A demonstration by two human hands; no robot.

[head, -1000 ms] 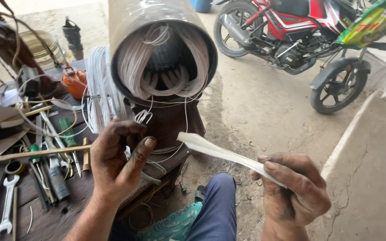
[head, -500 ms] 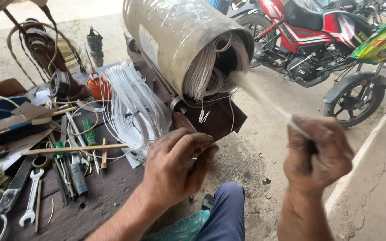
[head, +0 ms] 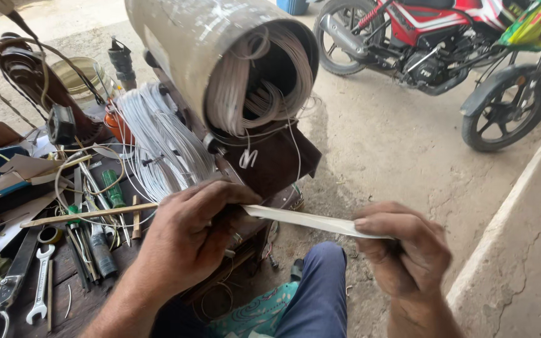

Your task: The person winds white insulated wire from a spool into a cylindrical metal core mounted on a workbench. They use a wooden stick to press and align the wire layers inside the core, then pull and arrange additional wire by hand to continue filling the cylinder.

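While left hand and right hand pinch ends of white paper strip at lower centre, fingers closed on it, motor stator sits above.

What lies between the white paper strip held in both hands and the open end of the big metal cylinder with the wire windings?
Nothing solid. The thin white paper strip spans from left hand to right hand, below the open end of the grey metal cylinder. Only a few loose white wire ends hang down between them.
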